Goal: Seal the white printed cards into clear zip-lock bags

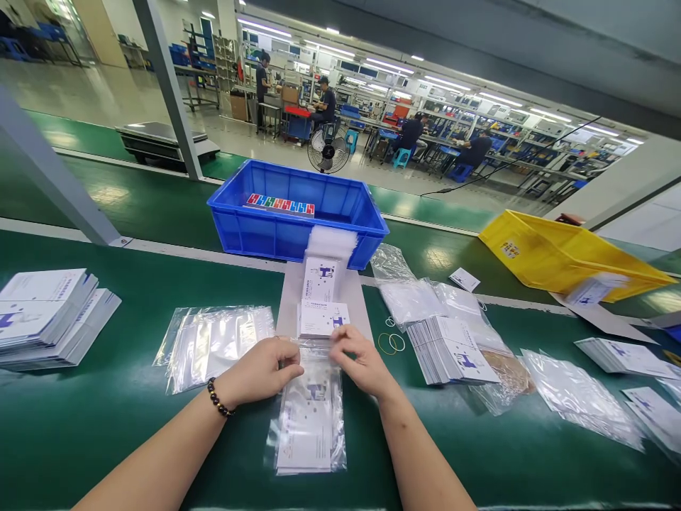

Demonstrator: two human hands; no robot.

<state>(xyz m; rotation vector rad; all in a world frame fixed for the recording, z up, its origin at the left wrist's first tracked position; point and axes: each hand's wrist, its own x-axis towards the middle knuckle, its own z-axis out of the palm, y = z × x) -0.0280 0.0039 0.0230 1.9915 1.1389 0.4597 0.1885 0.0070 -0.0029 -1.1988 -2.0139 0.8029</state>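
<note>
In front of me lies a clear plastic bag (308, 426) with a printed white booklet (306, 443) inside. My left hand (266, 367) is closed at the bag's upper left edge, thumb against curled fingers, a dark beaded bracelet on its wrist. At the upper right edge my right hand (364, 358) pinches the bag, its fingertips slightly blurred. Just beyond both hands a small stack of white booklets (323, 319) rests on a grey cardboard sheet (362, 301). More booklets (319, 278) and a wad of white film (330, 245) lean against the blue bin.
Flat clear bags (220, 344) and tall booklet stacks (47, 312) lie left. To the right are a fanned booklet stack (450, 351), rubber bands (391, 343) and more bags (582, 394). A blue bin (255, 238) and a tilted yellow bin (547, 255) stand behind.
</note>
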